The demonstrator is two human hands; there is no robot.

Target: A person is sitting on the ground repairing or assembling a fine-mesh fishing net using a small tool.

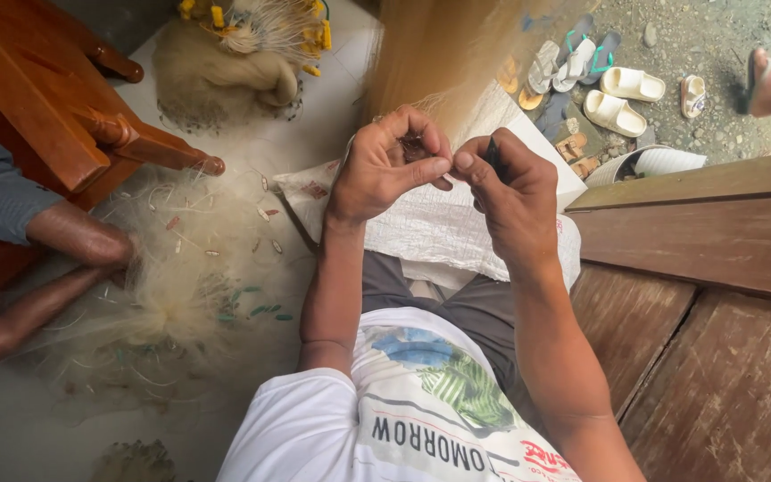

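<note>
My left hand (387, 165) is raised in front of me, its thumb and fingers pinched on a small bunch of fine fishing net (417, 147). My right hand (512, 189) is right beside it, thumb tip touching the left thumb, and grips a thin dark needle-like tool (493, 153). Pale net mesh (443, 54) stretches up and away from my hands. A white woven sack (439, 228) lies over my lap under both hands.
A heap of pale net (180, 286) with small green floats covers the floor at left. Another person's legs (55, 268) rest beside it by a wooden chair (55, 116). A net bundle (225, 67) lies at the back. Wooden boards (707, 295) are at right, sandals (617, 94) beyond.
</note>
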